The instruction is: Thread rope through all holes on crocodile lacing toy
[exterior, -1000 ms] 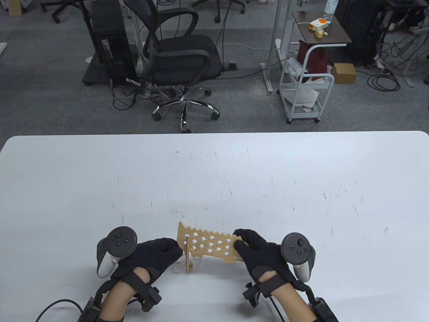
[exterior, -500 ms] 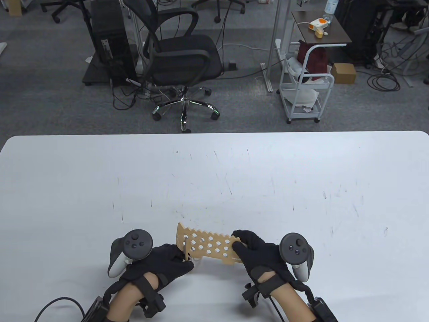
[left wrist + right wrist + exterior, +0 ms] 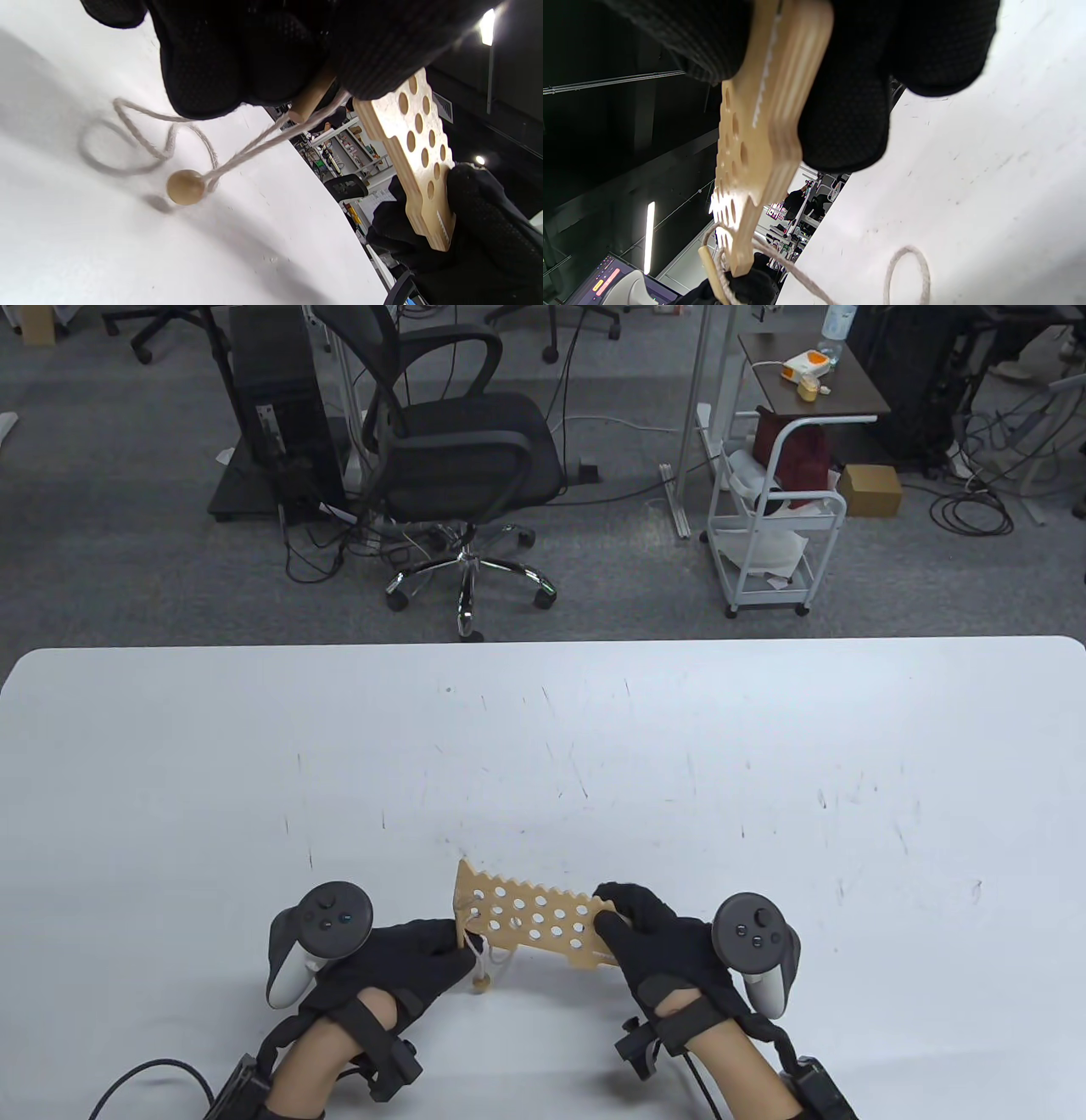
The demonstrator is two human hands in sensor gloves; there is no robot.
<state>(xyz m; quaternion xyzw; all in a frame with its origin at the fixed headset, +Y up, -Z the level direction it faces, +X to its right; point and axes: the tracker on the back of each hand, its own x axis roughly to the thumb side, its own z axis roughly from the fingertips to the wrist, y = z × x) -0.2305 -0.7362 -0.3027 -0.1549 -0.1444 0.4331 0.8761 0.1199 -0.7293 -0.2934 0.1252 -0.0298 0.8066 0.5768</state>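
Observation:
The wooden crocodile board (image 3: 530, 923) with several round holes is held above the white table (image 3: 543, 763). My right hand (image 3: 649, 937) grips its right end; the board also shows in the right wrist view (image 3: 759, 127). My left hand (image 3: 424, 954) is at the board's left end and pinches the wooden needle (image 3: 307, 99) on the rope. The pale rope (image 3: 237, 152) runs from there down to a wooden bead (image 3: 185, 187) lying on the table, with a slack loop (image 3: 140, 140) beside it. The bead also shows in the table view (image 3: 481, 983).
A black office chair (image 3: 458, 449) and a white cart (image 3: 776, 517) stand on the floor beyond the table's far edge. The table's near edge lies under my forearms.
My left hand has shifted left and back from the board's left end, drawing rope out. The bead and a short length of rope now hang below the board. The right hand stays put.

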